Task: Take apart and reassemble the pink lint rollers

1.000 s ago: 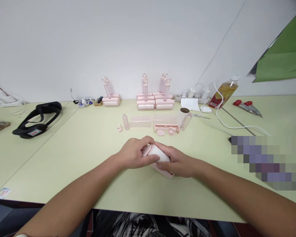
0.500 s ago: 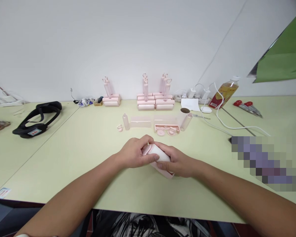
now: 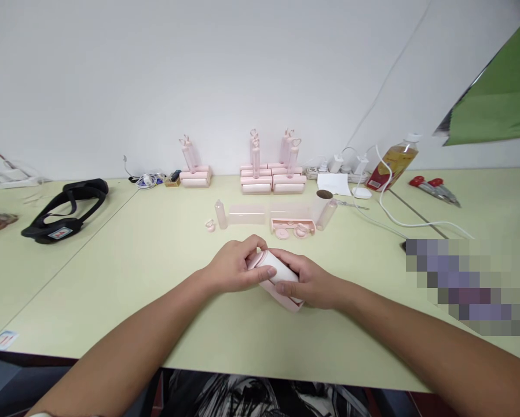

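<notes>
My left hand [image 3: 231, 267] is closed around the left end of a lint roller, with the thumb lying along its white roll [image 3: 281, 271]. From the other side my right hand [image 3: 317, 282] grips the right end, thumb on top. A pink case [image 3: 285, 300] shows under the white roll, and the whole thing is tilted down to the right. Fingers hide part of its left end. Beyond the hands lie an open pink case [image 3: 277, 222], a pink round cap [image 3: 281, 233], a small ring piece [image 3: 210, 225] and a clear pink handle tube [image 3: 220, 214].
Several pink rollers [image 3: 256, 184] with upright handles stand along the wall. A white cardboard-cored roll [image 3: 324, 200], a drink bottle [image 3: 392, 163], white cables [image 3: 390, 211] and red-handled pliers [image 3: 436, 188] are at right. A black headset [image 3: 64, 229] lies left.
The white roll sits slightly lower and flatter in the pink case, and the left thumb has shifted a little left along it. Both hands keep their grip.
</notes>
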Tool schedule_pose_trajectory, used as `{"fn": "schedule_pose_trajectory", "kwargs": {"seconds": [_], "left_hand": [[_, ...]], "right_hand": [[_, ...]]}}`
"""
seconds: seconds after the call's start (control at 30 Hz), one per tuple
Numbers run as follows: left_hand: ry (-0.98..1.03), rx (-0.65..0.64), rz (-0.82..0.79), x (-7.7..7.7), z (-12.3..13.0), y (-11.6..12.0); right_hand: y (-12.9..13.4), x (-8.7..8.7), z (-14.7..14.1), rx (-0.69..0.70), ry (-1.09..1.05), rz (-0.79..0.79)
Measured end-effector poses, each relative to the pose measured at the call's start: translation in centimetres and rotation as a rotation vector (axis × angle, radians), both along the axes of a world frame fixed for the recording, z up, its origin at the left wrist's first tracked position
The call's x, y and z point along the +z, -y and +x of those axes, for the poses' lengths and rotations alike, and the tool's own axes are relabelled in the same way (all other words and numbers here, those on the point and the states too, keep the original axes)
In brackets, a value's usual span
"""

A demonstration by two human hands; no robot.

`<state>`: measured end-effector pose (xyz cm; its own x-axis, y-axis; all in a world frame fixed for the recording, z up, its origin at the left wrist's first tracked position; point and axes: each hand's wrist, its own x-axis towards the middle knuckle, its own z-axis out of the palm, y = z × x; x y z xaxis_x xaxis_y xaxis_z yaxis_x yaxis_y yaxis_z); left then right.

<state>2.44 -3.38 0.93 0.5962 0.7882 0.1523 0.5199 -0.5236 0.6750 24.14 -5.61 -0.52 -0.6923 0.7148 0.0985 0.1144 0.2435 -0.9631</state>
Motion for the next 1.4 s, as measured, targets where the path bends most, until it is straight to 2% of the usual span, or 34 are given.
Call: {"fn": "schedule_pose_trajectory", "kwargs": {"seconds": [0.63, 0.87, 1.0, 1.17, 1.3, 1.4], "left_hand": [[0.008, 0.004, -0.013, -0.2, 0.0, -0.1], [0.131, 0.029, 0.01, -0.5, -0.3, -0.7], [0.143, 0.079, -0.031, -0.5, -0.3, -0.9], [0.141, 0.14, -0.089, -0.6, -0.2, -1.0], [0.24, 0.055, -0.198, -1.0, 0.2, -1.0], [0.373, -0.01, -0.369, -1.3, 0.7, -0.7]], "right_hand": [[0.0, -0.3, 0.0, -0.021, -0.004, -0.001], [-0.4, -1.1, 0.3, -0.229, -0.03, 0.006], [-0.8, -0.9, 0.3, -0.292, -0.091, -0.021], [-1.0, -0.7, 0.1, -0.324, -0.141, -0.158], [-1.1, -0.9, 0.2, -0.349, -0.132, -0.145], [-1.1, -1.1, 0.3, -0.328, -0.153, -0.102]]}}
